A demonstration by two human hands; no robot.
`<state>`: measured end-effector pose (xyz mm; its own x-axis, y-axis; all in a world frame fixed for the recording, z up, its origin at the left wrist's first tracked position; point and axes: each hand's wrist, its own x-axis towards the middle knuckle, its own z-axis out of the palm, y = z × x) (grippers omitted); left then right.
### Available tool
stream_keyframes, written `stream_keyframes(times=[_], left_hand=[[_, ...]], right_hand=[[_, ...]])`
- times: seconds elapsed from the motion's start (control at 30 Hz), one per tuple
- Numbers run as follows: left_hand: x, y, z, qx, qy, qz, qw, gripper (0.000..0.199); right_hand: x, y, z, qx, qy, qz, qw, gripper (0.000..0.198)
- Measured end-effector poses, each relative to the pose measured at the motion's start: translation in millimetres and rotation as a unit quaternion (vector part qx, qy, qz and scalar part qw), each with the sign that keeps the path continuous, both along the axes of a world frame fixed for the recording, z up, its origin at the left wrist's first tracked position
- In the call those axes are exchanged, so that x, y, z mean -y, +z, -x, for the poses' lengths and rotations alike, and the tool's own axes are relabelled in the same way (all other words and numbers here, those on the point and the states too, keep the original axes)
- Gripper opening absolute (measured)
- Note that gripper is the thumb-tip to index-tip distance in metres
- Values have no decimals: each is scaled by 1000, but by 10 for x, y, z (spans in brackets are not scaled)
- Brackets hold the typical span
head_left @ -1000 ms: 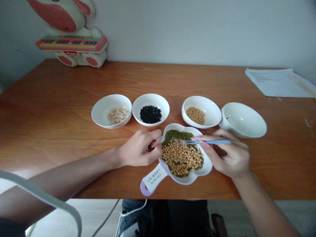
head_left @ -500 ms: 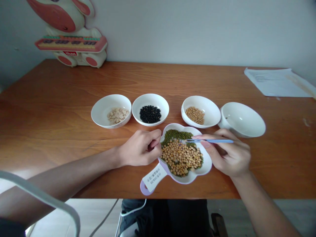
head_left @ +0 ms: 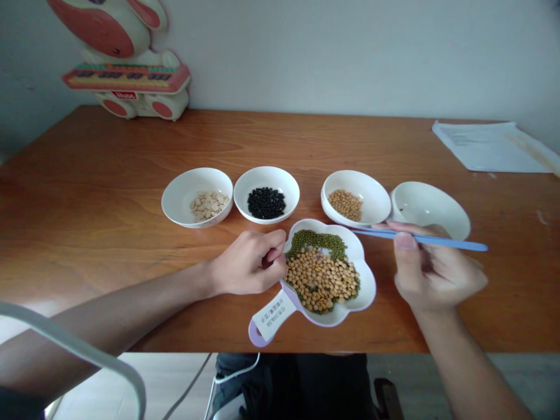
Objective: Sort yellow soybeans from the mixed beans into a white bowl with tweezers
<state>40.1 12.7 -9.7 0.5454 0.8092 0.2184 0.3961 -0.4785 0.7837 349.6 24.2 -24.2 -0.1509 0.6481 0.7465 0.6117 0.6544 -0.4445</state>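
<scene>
My left hand [head_left: 249, 261] is closed at the left rim of a white and lilac flower-shaped dish [head_left: 366, 291] with a labelled handle. Green mung beans [head_left: 321, 240] lie toward the dish's far side, with yellow soybeans [head_left: 321, 277] heaped nearer me. My right hand [head_left: 437, 268] pinches blue tweezers [head_left: 455, 241] just right of the dish. Their tips point left, near the front of a white bowl [head_left: 376, 201] holding some soybeans. Whether anything sits between the tips, I cannot tell.
To the left stand a bowl of pale flat seeds [head_left: 209, 204] and a bowl of black beans [head_left: 266, 202]. A white bowl [head_left: 437, 204] at the right has a few dark specks. Papers [head_left: 485, 146] and a toy keyboard [head_left: 126, 79] lie farther back.
My right hand has moved right with the tweezers, whose tips have left the beans and come up toward the soybean bowl. My left hand and the dish have stayed put.
</scene>
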Motion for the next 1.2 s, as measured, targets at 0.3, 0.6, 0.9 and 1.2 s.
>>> stream_keyframes(times=[0.3, 0.6, 0.9, 1.2], left_hand=[[-8, -5, 0, 2, -2, -2, 1000, 26], [-2, -11, -2, 3, -4, -14, 1000, 25], [-5, 6, -9, 4, -3, -15, 1000, 25], [-7, -7, 2, 2, -3, -11, 1000, 26]], right_hand=[[6, 166, 159, 56, 147, 11, 987, 38], [9, 147, 165, 63, 173, 40, 982, 34], [11, 115, 140, 69, 173, 42, 982, 37], [7, 133, 161, 59, 178, 46, 981, 40]])
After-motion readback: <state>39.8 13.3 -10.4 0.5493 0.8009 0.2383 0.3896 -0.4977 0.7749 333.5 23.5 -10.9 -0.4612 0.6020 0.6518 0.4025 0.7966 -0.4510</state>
